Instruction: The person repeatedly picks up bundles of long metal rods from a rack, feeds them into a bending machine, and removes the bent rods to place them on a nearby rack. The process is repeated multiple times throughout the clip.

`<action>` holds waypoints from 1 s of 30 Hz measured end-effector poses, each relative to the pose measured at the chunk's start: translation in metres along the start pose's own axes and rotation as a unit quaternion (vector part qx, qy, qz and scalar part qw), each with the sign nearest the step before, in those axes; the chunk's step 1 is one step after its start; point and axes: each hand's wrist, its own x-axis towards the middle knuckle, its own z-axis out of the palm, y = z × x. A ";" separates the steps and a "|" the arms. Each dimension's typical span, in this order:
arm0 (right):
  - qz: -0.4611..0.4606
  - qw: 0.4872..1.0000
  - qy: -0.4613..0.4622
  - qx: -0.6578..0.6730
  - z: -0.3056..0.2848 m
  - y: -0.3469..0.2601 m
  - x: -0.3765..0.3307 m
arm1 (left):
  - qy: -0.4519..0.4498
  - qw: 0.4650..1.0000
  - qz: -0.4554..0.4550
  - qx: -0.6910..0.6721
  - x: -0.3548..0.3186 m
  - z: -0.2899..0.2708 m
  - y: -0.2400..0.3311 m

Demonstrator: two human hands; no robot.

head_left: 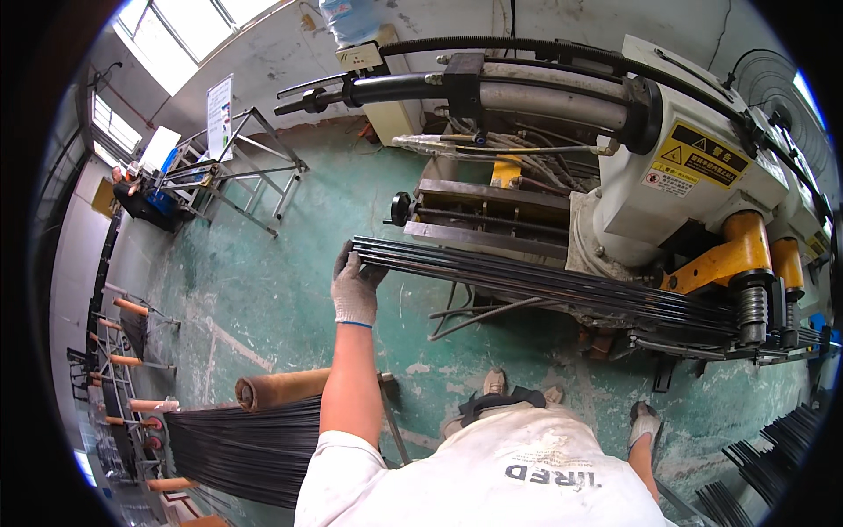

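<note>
My left hand point(356, 285), in a pale glove with dark fingers, closes round the left end of a bundle of thin black rods point(527, 274). The bundle stretches right across the front of a white machine point(694, 176). Its far portion passes beneath an orange clamp arm point(716, 263) with a coil spring point(752, 312). Low on the right hangs my right hand point(644, 423), also gloved, apart from the bundle. Its finger positions are too unclear to read.
Another stack of black rods point(255, 443) lies on a rack with a brown padded roll point(285, 388), lower left. More rods point(777, 457) are at lower right. A metal frame table point(237, 167) stands at back left, near a person point(132, 189).
</note>
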 end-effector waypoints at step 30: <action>-0.012 0.893 -0.184 -0.410 0.016 -0.084 -0.011 | 0.081 0.994 -0.074 -0.017 -0.004 -0.015 -0.016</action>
